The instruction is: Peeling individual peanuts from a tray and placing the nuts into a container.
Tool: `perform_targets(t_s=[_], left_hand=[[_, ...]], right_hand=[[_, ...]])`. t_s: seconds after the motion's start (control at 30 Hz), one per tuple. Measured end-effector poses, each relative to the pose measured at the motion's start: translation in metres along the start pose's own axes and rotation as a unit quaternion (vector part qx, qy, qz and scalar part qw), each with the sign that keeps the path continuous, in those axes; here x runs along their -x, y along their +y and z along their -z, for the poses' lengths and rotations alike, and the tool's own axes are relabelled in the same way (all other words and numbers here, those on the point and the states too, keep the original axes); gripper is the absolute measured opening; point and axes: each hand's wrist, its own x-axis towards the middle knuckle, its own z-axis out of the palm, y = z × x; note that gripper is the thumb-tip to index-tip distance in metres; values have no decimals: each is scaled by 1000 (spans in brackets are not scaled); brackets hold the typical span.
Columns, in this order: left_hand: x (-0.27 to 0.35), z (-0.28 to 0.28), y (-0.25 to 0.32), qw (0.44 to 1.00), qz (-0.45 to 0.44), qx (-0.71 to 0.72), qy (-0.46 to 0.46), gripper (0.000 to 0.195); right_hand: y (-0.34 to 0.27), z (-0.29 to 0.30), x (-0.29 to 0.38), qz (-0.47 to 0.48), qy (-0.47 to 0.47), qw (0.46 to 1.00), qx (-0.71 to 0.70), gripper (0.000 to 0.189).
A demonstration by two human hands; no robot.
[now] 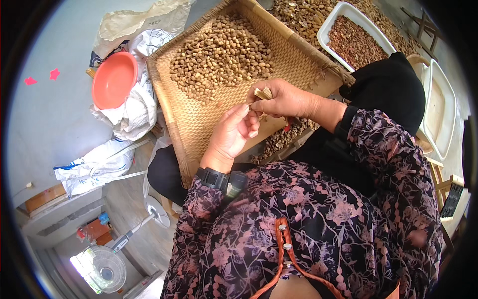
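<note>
A woven basket tray (298,63) with a raised rim lies across my lap. Brown nuts in their shells (224,52) are heaped over its far left part. Above the tray's near edge, the fingertips of my left hand (237,125) and my right hand (280,99) meet at a small item, mostly hidden between them. My right hand also holds a pale split piece (263,93), perhaps wood or bamboo, against its palm. A board (261,132) shows under my hands, and shells (278,144) lie below it.
At the upper right, a white plastic tub (386,41) holds reddish-brown kernels, with many shells (302,17) around it. Another white tub (444,112) stands at right. A pink-orange basin (114,80) rests on white sacks (134,119) at left. A standing fan (106,273) is at lower left.
</note>
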Motion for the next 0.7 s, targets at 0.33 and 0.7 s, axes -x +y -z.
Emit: perform_targets(t_s=[0.33, 0.7], left_hand=[[4, -4, -7, 899, 192, -373, -128, 21], [-7, 9, 11, 867, 136, -472, -88, 21]], right_hand=[[3, 12, -15, 44, 105, 979, 167, 18], [-12, 35, 0, -72, -35, 980, 183, 16]])
